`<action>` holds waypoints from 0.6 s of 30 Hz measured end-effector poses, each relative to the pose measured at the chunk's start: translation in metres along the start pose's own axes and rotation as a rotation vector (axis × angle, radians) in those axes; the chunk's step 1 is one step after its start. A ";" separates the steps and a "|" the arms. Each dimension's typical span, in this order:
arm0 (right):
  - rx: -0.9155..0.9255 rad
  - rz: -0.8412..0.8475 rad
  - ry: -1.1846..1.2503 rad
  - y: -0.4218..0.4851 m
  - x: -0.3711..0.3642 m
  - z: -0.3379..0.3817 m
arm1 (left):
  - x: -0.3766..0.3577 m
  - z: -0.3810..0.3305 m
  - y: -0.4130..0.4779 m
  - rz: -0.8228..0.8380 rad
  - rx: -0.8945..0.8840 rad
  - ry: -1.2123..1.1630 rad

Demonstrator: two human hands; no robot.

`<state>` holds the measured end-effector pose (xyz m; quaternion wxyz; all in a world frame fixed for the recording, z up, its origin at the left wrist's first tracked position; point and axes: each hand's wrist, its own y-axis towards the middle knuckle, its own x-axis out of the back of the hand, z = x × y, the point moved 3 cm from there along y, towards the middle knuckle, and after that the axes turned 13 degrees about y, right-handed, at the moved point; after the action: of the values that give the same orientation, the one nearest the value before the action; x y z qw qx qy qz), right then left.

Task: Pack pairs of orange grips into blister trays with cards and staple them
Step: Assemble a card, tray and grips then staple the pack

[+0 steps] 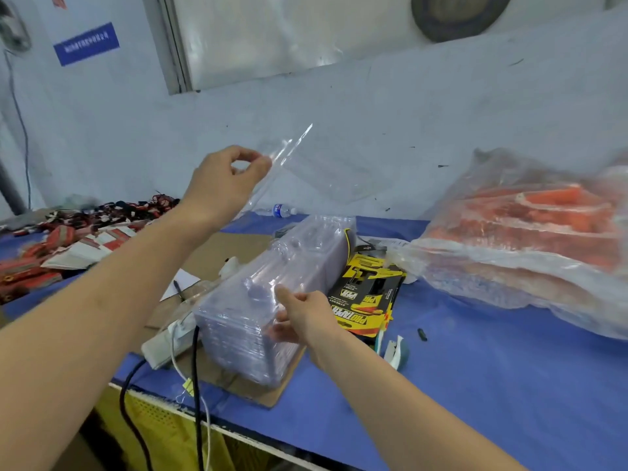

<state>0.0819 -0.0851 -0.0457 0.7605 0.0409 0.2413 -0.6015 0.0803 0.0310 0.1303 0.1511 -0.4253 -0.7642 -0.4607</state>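
Observation:
My left hand (227,178) pinches the edge of a single clear blister tray (326,168) and holds it up in the air above the table. Below it lies a tall stack of clear blister trays (272,294) on its side on a piece of cardboard. My right hand (302,317) grips the near end of that stack. Yellow and black printed cards (367,294) lie just right of the stack. A big clear plastic bag of orange grips (530,229) sits at the right. A small stapler (396,351) lies near my right wrist.
The blue table (475,385) has its front edge at lower left. A white power strip (163,345) with black and white cables lies left of the stack. Red and black packed items (68,239) cover the far left. A water bottle (282,210) lies at the back.

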 end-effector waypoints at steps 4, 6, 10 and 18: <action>0.300 -0.175 0.021 -0.008 0.042 0.037 | -0.005 -0.031 -0.017 0.239 -0.022 -0.386; 0.441 -0.256 0.134 -0.023 0.075 0.072 | -0.020 -0.040 -0.030 0.504 0.030 -0.647; 0.557 -0.193 0.575 -0.063 0.150 0.133 | -0.081 -0.058 -0.060 0.963 0.147 -1.057; 0.740 -0.682 0.483 -0.144 0.290 0.114 | -0.220 -0.098 -0.120 1.194 0.451 -1.296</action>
<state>0.0296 -0.4239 -0.0328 0.3808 0.3614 0.1809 -0.8316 0.1001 -0.1888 -0.0239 -0.0151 -0.8866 -0.4241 0.1841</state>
